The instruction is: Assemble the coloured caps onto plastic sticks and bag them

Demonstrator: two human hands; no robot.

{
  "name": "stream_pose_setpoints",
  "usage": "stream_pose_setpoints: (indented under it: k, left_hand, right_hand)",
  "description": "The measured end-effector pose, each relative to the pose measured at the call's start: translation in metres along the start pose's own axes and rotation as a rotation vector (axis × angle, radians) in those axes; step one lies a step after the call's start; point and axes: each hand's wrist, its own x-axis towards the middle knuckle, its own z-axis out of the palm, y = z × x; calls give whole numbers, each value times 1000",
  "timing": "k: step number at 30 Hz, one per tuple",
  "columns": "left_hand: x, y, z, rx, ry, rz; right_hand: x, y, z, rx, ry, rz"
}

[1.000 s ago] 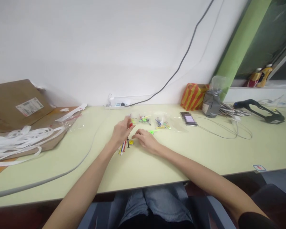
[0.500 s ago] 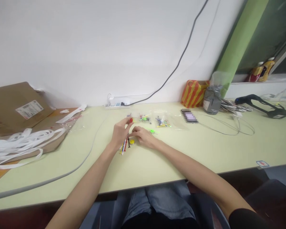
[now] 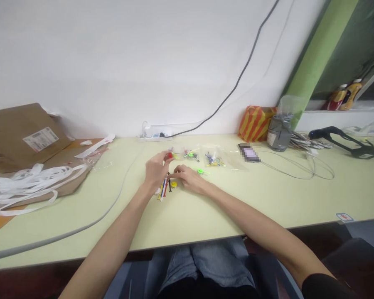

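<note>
Raised just off the table, my left hand pinches a small round red plastic piece between its fingertips. A bit of yellow-green shows beside the red piece. My right hand rests on the table, one digit stretched left to the upper end of a thin black stick and the others bent, apart from it. Beside the black stick lie a red stick and several white, blue and yellow ones, partly under my left hand. A round yellow piece sits between the hands. Right of them lies a green piece.
Behind the hands lie clear bags of coloured plastic parts. A phone, a striped bag and a grey pouch stand or lie rightward. Brown packaging, white strapping and a grey cable are leftward.
The red piece has turned or shifted slightly in my left fingertips and shows more fully. My right hand has stayed nearly still. The whole view has shifted a little.
</note>
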Motion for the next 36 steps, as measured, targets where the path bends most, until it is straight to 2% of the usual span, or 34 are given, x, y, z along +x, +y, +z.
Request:
stream_pose_setpoints:
  k: [5, 9, 12, 15, 20, 23, 26, 29, 33, 36]
  left_hand:
    - [0, -3, -4, -10, 66, -39]
    - [1, -7, -4, 9, 91, -37]
    - [2, -7, -5, 37, 124, -24]
    - [2, -6, -6, 35, 136, -29]
    - [2, -4, -7, 37, 153, -40]
    - [3, -8, -7, 27, 180, -90]
    - [4, -11, -7, -20, 165, -145]
    - [2, -6, -3, -86, 84, -160]
    - [-7, 13, 10, -179, -51, -122]
    - [-16, 28, 20, -213, -172, -50]
  right_hand:
    - [17, -1, -4, 164, 11, -70]
    - [41, -1, -3, 66, -67, -115]
    - [54, 0, -2, 15, -145, -101]
    - [58, 0, 0, 65, -207, -57]
    - [58, -4, -7, 131, -191, -54]
    - [49, -9, -28, 251, -127, -74]
    - [27, -14, -56, 427, -16, -6]
    - [-1, -13, -76, 601, 215, 99]
    - [-29, 2, -75, 897, 511, 289]
    - [-37, 14, -61, 1153, 633, 438]
